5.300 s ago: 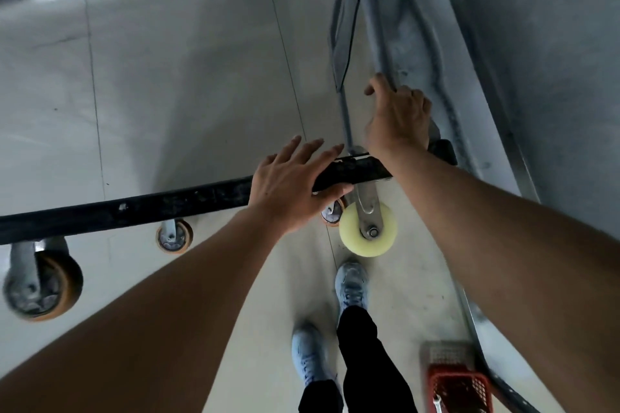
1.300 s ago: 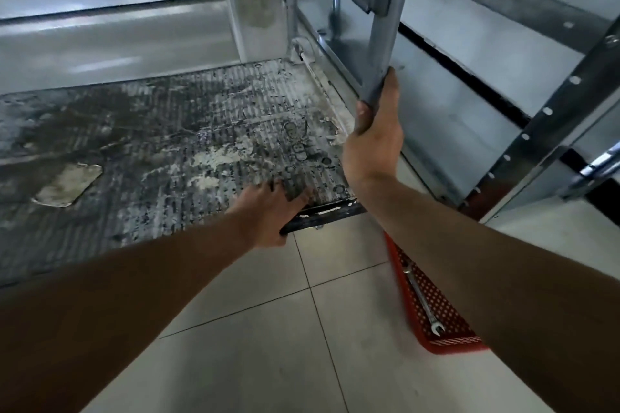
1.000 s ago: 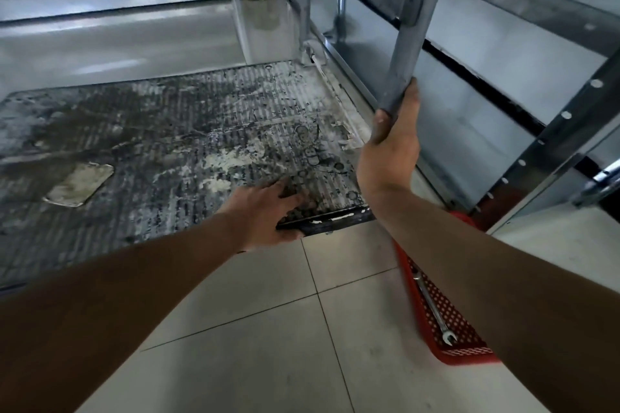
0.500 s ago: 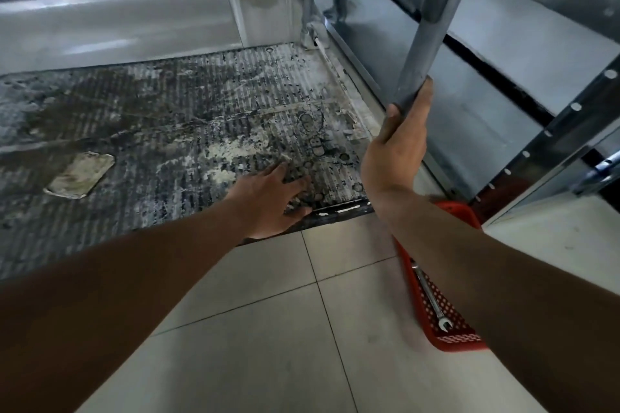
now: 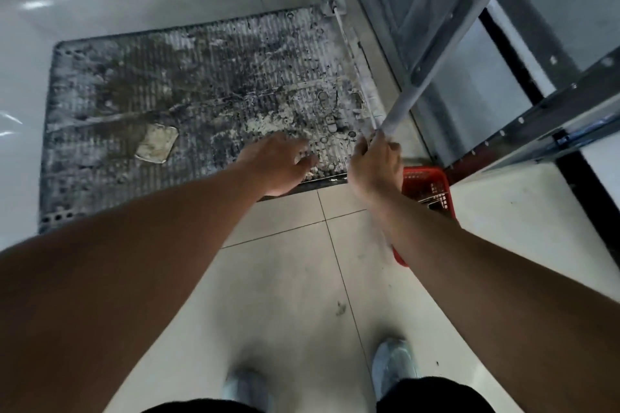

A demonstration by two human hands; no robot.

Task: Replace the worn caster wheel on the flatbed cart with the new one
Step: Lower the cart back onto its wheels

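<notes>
The right hand (image 5: pixel 375 166) is curled tight round the lower end of the handle (image 5: pixel 406 100), thumb and fingers wrapped about the grey tube; the left hand (image 5: pixel 277 165) is spread flat with straight fingers and holds nothing, lying over the near edge of the cart (image 5: pixel 201 77) close to its right corner; it is blurred, so whether it presses the deck or hangs just above it cannot be told.

The floor (image 5: pixel 302 278) is pale glossy tile with dark joints; the cart stands on it deck up, ahead of the person, its ribbed dark top smeared with white and grey grime; its underside is hidden; the handle rises from the cart's right edge, tilted up and away to the right, with a metal panel fixed higher along it; a grey rack (image 5: pixel 550 100) with a holed upright stands just beside the cart on the right.

A red basket (image 5: pixel 432 182) sits on the floor by the cart's near right corner, partly behind the right wrist; what lies in it is too dark to tell; the left shoe (image 5: pixel 245 386) and right shoe (image 5: pixel 394 368) show at the bottom, both blurred; a pale squarish patch (image 5: pixel 157 146) lies on the deck toward its left.
</notes>
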